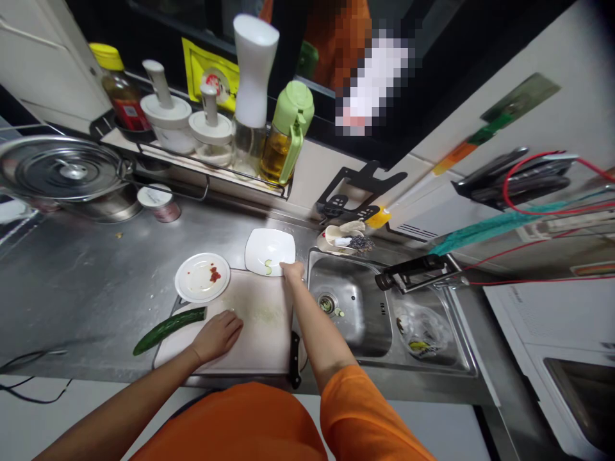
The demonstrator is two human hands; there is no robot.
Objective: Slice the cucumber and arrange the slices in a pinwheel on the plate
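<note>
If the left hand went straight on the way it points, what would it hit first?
Likely the right forearm near the wrist, across the cutting board. The square white plate lies close to that line, and how high the left hand sits is unclear, so contact could differ.

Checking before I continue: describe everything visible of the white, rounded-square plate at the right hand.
The white, rounded-square plate looks ceramic, with a raised rim. It lies face up at the far edge of the pale, rectangular cutting board; overlap is unclear. The bare right hand touches its near right corner, grip unclear. A couple of thin, pale-green slices lie inside.
</note>
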